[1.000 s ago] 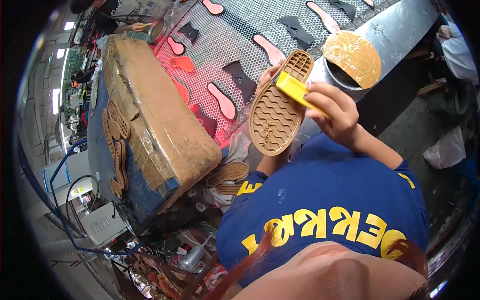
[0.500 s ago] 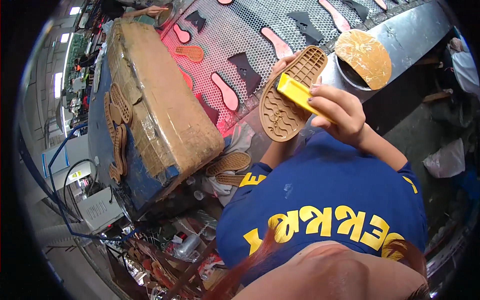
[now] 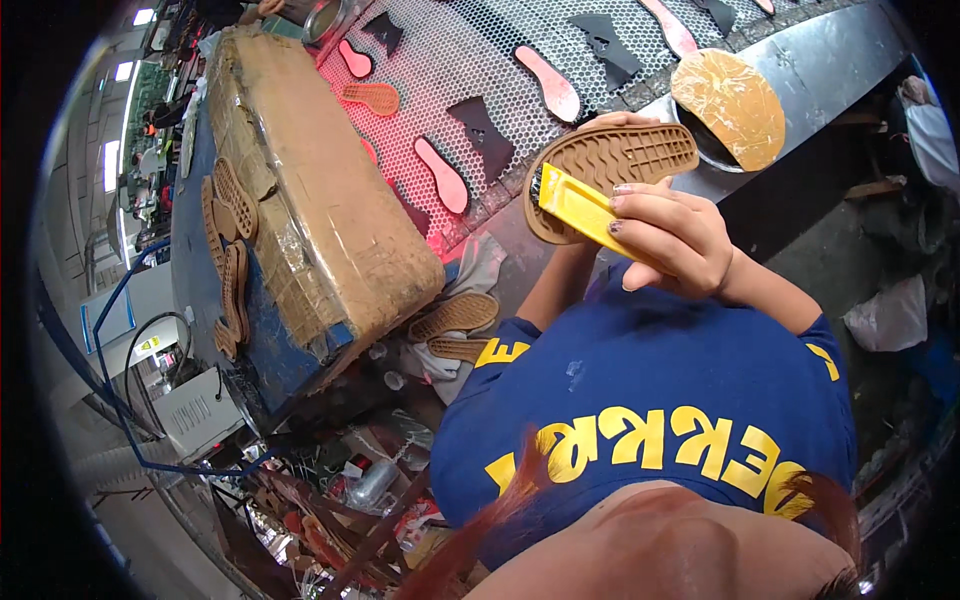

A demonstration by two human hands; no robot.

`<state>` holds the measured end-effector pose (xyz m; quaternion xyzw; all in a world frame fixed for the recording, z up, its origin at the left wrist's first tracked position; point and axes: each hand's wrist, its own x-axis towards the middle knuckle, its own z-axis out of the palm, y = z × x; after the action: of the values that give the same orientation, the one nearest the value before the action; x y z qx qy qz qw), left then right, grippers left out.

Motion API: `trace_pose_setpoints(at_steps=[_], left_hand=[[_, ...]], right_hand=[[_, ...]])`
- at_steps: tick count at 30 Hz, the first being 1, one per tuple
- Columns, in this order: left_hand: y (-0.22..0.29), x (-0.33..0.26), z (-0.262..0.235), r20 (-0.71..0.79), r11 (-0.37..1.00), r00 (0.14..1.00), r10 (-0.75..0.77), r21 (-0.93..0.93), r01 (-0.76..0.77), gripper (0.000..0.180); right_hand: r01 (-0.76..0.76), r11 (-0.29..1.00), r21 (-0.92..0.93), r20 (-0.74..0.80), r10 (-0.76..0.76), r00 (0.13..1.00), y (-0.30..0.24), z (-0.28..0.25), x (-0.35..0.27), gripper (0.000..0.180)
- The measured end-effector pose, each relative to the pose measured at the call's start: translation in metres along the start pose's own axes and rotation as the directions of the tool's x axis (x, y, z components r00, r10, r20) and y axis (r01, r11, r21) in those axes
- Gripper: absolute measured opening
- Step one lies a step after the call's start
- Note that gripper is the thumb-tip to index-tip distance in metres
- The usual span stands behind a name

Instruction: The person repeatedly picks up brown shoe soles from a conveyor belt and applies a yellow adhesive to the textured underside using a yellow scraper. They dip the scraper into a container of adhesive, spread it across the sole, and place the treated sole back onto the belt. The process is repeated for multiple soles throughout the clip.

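My left hand (image 3: 618,119) grips a brown rubber shoe sole (image 3: 610,158), mostly hidden behind it with some fingers showing over the far edge. The sole is tilted, its wavy and gridded tread facing me and its heel end pointing right. In my right hand (image 3: 675,238) is a brush with a yellow handle (image 3: 580,208). Its dark bristles touch or hover just over the sole's rim at the rounded toe end; which of the two, I cannot tell. Beyond the hands, a metal pot (image 3: 715,150) stands partly covered by a round tan lid (image 3: 732,108).
A perforated conveyor belt (image 3: 440,110) carries pink insoles (image 3: 547,84), dark cut pieces (image 3: 484,135) and a brown sole (image 3: 371,97). At left, a taped cardboard box (image 3: 330,200) stands on a blue surface beside several soles (image 3: 232,290). More soles (image 3: 455,316) lie on a cloth (image 3: 478,268).
The sole has turned clockwise, its heel swinging to the right. The brush has shifted slightly left and down, from mid-sole to the toe rim. Pieces on the belt have moved slightly left.
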<state>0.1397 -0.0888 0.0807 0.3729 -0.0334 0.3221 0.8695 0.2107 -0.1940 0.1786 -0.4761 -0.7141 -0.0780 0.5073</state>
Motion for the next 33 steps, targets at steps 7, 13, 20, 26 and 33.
trace_pose_setpoints(at_steps=[7,13,20,26,33], left_hand=[[-0.008,-0.001,-0.004,0.074,0.836,0.967,-0.244,-0.489,0.248,0.044],[-0.013,-0.002,-0.004,0.114,0.702,0.948,-0.297,-0.646,0.298,0.038],[-0.014,-0.004,-0.014,0.115,0.949,0.976,-0.182,-0.24,0.206,0.053],[0.015,-0.001,-0.036,-0.109,0.904,0.935,-0.337,-0.316,0.289,0.072],[0.043,0.005,-0.033,0.265,0.714,0.829,-0.493,-0.422,0.559,0.082]], right_hand=[[0.066,0.998,0.022,0.045,-0.067,0.997,0.005,-0.005,-0.001,0.041],[0.105,0.993,0.051,0.133,-0.111,0.985,0.01,-0.012,0.001,0.041],[-0.03,1.0,0.01,0.106,0.029,0.994,0.018,-0.03,-0.005,0.045],[-0.498,0.82,0.282,-0.263,0.566,0.782,0.032,-0.018,-0.013,0.017],[-0.543,0.839,0.028,-0.345,0.518,0.783,0.061,-0.002,-0.016,0.022]])
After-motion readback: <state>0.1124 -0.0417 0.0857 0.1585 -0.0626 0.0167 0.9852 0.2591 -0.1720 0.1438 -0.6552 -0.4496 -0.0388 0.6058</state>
